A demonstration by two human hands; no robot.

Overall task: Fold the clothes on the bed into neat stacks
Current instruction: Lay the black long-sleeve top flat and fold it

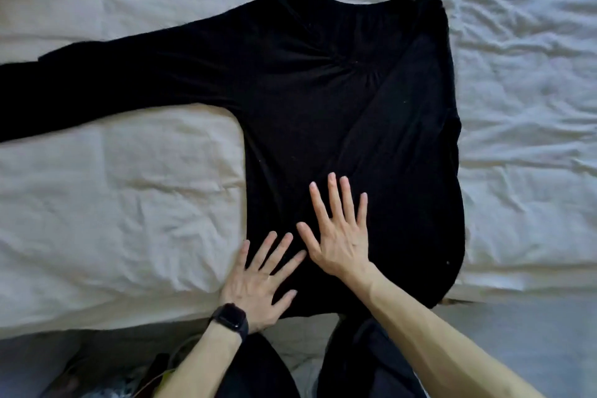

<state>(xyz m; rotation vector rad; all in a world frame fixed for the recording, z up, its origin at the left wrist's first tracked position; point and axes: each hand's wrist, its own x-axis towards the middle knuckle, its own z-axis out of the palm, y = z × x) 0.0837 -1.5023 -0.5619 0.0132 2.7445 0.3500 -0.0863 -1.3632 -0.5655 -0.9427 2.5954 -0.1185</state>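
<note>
Both hands, left hand [258,278] and right hand [339,233], are pressing flat, fingers spread, gripping nothing, on a black top [323,100]; one sleeve is folded in, the other sleeve [113,81] still outstretched.

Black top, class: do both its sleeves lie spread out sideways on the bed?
No: the outstretched sleeve reaches left over the sheet, but the folded sleeve lies across the black top.

Black top [310,113] flat on bed [113,203]
</note>
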